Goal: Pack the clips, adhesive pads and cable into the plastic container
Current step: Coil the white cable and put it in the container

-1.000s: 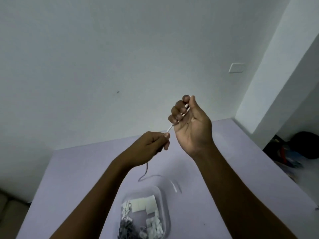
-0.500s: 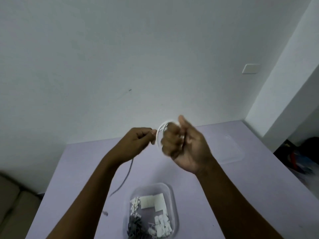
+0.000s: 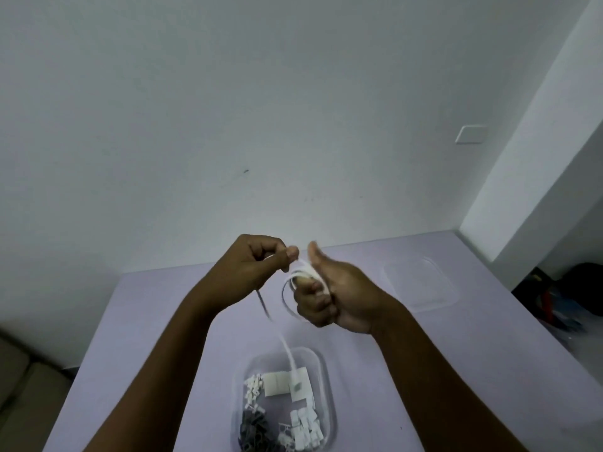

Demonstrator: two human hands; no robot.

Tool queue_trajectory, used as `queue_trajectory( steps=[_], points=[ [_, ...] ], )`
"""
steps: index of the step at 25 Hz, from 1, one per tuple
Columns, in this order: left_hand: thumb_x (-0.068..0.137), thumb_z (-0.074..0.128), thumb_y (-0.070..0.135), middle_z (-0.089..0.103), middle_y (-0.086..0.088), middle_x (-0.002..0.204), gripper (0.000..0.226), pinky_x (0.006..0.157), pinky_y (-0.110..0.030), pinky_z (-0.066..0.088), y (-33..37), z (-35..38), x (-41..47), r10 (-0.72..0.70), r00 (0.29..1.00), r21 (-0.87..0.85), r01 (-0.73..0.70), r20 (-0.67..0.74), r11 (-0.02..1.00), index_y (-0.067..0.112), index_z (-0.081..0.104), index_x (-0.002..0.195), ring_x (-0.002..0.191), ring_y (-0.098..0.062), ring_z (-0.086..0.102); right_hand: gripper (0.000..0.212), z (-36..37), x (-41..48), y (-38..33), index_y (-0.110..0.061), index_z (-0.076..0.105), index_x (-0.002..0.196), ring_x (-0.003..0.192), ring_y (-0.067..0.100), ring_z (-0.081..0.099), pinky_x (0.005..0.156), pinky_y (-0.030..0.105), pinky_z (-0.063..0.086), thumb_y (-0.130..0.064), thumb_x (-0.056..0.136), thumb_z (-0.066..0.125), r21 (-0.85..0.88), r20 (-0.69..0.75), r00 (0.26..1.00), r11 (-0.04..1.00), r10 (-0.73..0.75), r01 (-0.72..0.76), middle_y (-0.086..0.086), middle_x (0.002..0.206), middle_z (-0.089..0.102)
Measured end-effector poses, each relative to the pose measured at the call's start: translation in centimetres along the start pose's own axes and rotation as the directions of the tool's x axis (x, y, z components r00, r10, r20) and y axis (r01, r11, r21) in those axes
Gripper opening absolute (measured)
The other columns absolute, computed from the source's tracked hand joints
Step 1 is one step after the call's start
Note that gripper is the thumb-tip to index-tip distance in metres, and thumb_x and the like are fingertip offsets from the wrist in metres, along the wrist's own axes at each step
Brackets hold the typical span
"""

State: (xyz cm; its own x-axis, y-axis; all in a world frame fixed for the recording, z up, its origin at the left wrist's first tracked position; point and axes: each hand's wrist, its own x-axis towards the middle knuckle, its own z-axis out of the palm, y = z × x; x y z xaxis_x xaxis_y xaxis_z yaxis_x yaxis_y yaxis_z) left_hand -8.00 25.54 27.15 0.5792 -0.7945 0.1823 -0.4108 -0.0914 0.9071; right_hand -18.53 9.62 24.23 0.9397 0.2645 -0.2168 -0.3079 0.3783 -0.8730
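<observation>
Swung over one container (image 3: 327, 380), one cable (image 3: 289, 351), left hand (image 3: 251, 270) pinching it, right hand's (image 3: 346, 296) grip clamped round coil (image 3: 318, 278).

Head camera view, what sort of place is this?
Likely a plain indoor room, home or office: a lilac table set against a bare white wall, with a switch plate on that wall.

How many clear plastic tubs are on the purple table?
2. One tub sits nearest the person, holding clips and white pads. The other tub lies farther back on the right, with nothing visible inside; it may be a lid. None seems hidden.
</observation>
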Motion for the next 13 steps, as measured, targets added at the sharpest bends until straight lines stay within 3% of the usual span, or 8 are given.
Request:
queue_trajectory(
  steps=[2,4,5,7,8,9,11,13],
  points=[
    [0.099,0.053,0.039,0.033,-0.006,0.053,0.044,0.052,-0.029,0.024,-0.6,0.1,-0.2,-0.011,0.998,0.001,0.011,-0.056,1.000,0.020,0.051,0.060,0.050,-0.019,0.028,0.053,0.6,-0.8,-1.5,-0.018,0.042,0.068,0.047,0.010,0.022,0.045,0.023,0.017,-0.056,0.101,0.029,0.452,0.120,0.966,0.879,-0.227,0.151,-0.004,0.057,0.024],
    [0.101,0.046,0.040,0.037,0.003,0.052,0.045,0.051,-0.028,0.028,-0.7,0.7,-0.5,-0.035,0.999,0.090,0.032,0.025,0.995,0.013,0.051,0.065,0.049,-0.013,0.031,0.042,0.6,-0.9,-3.0,-0.017,0.044,0.074,0.053,0.011,0.029,0.051,0.023,0.025,-0.043,0.105,0.031,0.670,-0.053,0.884,0.640,-0.465,0.377,-0.003,0.064,0.029],
    [0.101,0.044,0.040,0.040,0.008,0.052,0.044,0.051,-0.029,0.032,-0.4,1.2,-0.7,-0.060,0.993,0.151,0.044,0.104,0.988,0.013,0.054,0.068,0.049,-0.010,0.034,0.038,0.4,-0.6,-3.5,-0.017,0.044,0.076,0.057,0.011,0.034,0.055,0.023,0.030,-0.038,0.105,0.033,0.630,-0.211,0.829,0.577,-0.518,0.521,-0.002,0.067,0.033],
    [0.101,0.043,0.043,0.044,0.010,0.054,0.042,0.054,-0.029,0.041,0.3,1.9,-1.1,-0.110,0.968,0.260,0.049,0.224,0.964,0.018,0.058,0.071,0.052,-0.006,0.039,0.036,-0.5,0.0,-3.4,-0.015,0.044,0.080,0.063,0.014,0.043,0.063,0.025,0.038,-0.036,0.107,0.033,0.215,-0.455,0.685,0.677,-0.568,0.704,0.001,0.070,0.043],
    [0.100,0.044,0.045,0.044,0.010,0.056,0.040,0.056,-0.028,0.041,0.6,1.9,-1.2,-0.107,0.966,0.297,0.034,0.235,0.954,0.020,0.060,0.072,0.052,-0.005,0.040,0.037,-0.9,0.3,-3.0,-0.012,0.045,0.082,0.065,0.015,0.046,0.065,0.026,0.041,-0.037,0.107,0.033,-0.167,-0.506,0.609,0.762,-0.611,0.626,0.003,0.071,0.047],
    [0.099,0.047,0.045,0.045,0.008,0.056,0.038,0.056,-0.025,0.039,0.9,1.6,-1.3,-0.081,0.972,0.323,0.006,0.219,0.946,0.022,0.062,0.072,0.052,-0.005,0.039,0.039,-1.2,0.6,-2.3,-0.010,0.046,0.084,0.065,0.013,0.047,0.065,0.027,0.042,-0.039,0.107,0.033,-0.501,-0.488,0.594,0.762,-0.640,0.410,0.004,0.071,0.050],
    [0.096,0.052,0.043,0.049,0.007,0.054,0.032,0.052,-0.022,0.034,1.2,0.4,-1.1,-0.004,0.989,0.367,-0.051,0.148,0.929,0.025,0.066,0.074,0.049,-0.007,0.038,0.046,-1.5,0.6,-0.8,-0.012,0.048,0.084,0.061,0.010,0.047,0.062,0.029,0.042,-0.051,0.104,0.033,-0.747,-0.407,0.758,0.664,-0.509,0.045,0.000,0.069,0.051],
    [0.095,0.055,0.038,0.063,0.006,0.065,0.026,0.056,-0.026,0.042,1.3,-0.7,-0.8,0.080,0.993,0.380,-0.108,0.089,0.919,0.024,0.071,0.082,0.056,-0.010,0.052,0.055,-1.2,0.0,-0.2,-0.013,0.044,0.076,0.054,0.012,0.036,0.054,0.028,0.032,-0.060,0.101,0.031,-0.657,-0.309,0.916,0.753,-0.256,-0.012,0.000,0.061,0.041]
  ],
)
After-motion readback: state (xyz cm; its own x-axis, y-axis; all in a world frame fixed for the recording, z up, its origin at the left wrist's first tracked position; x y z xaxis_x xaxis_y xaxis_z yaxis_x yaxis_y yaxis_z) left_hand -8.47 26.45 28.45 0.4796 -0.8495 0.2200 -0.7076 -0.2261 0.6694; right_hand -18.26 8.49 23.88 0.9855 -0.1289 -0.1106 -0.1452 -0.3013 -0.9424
